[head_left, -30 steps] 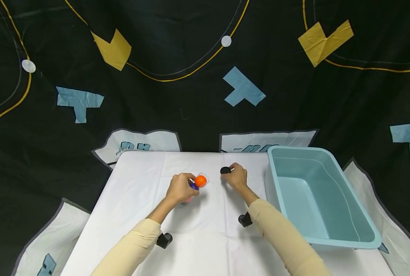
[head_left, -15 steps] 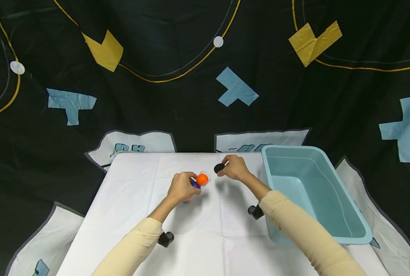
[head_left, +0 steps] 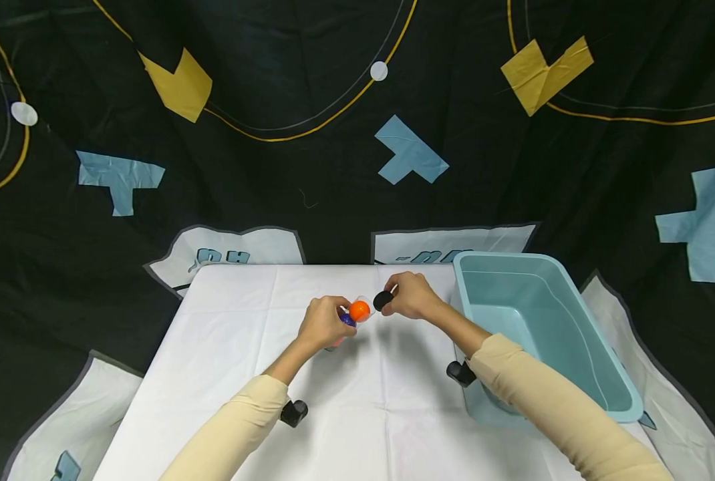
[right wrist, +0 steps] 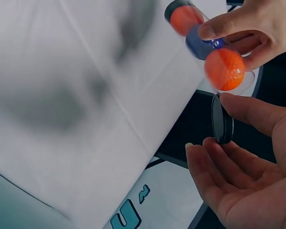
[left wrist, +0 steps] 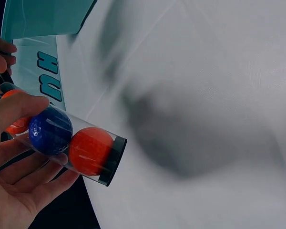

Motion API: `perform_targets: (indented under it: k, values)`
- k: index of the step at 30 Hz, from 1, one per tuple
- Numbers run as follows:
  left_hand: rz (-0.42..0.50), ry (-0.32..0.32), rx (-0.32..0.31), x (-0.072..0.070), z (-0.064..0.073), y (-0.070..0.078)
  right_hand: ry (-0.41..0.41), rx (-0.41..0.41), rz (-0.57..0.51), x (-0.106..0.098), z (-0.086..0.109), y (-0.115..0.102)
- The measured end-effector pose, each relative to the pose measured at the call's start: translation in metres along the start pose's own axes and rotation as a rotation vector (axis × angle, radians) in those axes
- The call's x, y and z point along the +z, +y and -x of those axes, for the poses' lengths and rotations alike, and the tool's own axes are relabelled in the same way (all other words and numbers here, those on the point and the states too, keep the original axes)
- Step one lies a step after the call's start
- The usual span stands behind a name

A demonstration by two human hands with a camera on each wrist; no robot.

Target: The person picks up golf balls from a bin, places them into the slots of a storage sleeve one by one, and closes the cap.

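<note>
My left hand (head_left: 323,322) grips a clear tube (left wrist: 77,168) above the table. Inside it a blue ball (left wrist: 50,130) sits between a red-orange ball (left wrist: 90,150) and an orange ball (head_left: 359,310). A black cap closes the tube's lower end, while the end by the orange ball has none on it. Between thumb and fingers, my right hand (head_left: 413,296) pinches a round black lid (right wrist: 221,119) by its edge. The lid is tilted and stands right by the tube's uncapped rim, as the right wrist view shows.
A light blue plastic tub (head_left: 462,287) stands on the right of the white-covered table (head_left: 231,334), beside my right forearm. Black cloth (head_left: 309,194) hangs behind the table's far edge. Small black devices (head_left: 461,374) are strapped at both wrists.
My right hand has swung the lid from flat to tilted and brought it close to the tube. The left hand has shifted slightly right with the tube. The head view has turned a little right.
</note>
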State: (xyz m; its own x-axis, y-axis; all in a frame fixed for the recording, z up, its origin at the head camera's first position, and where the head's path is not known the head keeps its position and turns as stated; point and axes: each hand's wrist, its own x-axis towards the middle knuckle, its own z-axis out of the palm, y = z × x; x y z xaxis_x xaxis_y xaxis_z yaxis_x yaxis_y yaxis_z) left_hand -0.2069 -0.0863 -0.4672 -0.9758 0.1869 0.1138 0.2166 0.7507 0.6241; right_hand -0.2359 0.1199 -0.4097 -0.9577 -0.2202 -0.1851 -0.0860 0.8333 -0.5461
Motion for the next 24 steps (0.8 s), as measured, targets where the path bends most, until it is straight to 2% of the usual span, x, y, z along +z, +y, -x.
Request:
perform_targets:
  k: [9, 13, 18, 21, 24]
  values:
    - [-0.011, -0.022, 0.009, 0.004, -0.001, 0.002, -0.022, -0.116, 0.02, -0.002, 0.002, 0.006]
    - [0.005, -0.038, 0.008, 0.006, 0.0, 0.004, -0.053, -0.128, -0.016, -0.001, 0.001, 0.011]
    - [0.033, -0.026, 0.005, 0.011, -0.001, 0.004, -0.128, -0.052, -0.159, 0.0, 0.0, 0.013]
    - [0.045, -0.038, 0.006, 0.015, -0.003, 0.004, -0.191, 0.014, -0.258, 0.002, -0.001, 0.013]
    - [0.057, -0.05, 0.014, 0.02, -0.005, 0.003, -0.231, 0.037, -0.315, 0.004, -0.002, 0.014]
